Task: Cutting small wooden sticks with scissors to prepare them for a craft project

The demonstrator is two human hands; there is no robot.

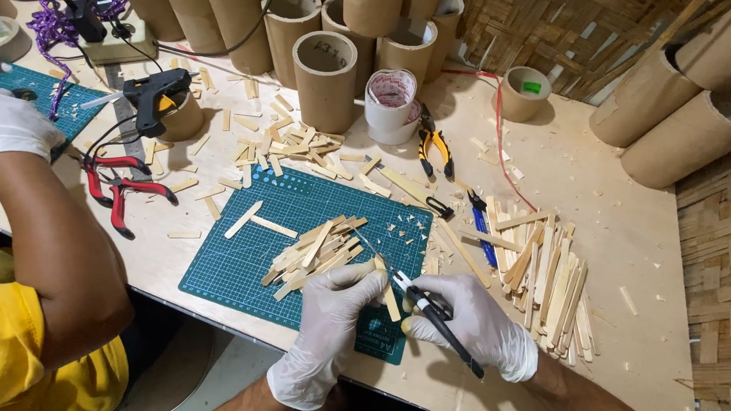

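Note:
My left hand (pixel 326 328), in a white glove, pinches a short flat wooden stick (pixel 386 292) over the near edge of the green cutting mat (pixel 251 253). My right hand (pixel 472 325), also gloved, grips black-handled cutting pliers (pixel 434 314) whose jaws meet the stick. On the mat just beyond lies a pile of cut stick pieces (pixel 314 254). A bundle of longer wooden sticks (pixel 549 283) lies right of my right hand.
A co-worker in a yellow shirt sits at left, gloved hand (pixel 3 124) on another green mat. Red pliers (pixel 123 189), a black glue gun (pixel 155 95), yellow pliers (pixel 433 148), tape rolls (pixel 391 104) and several cardboard tubes (pixel 325 78) stand behind.

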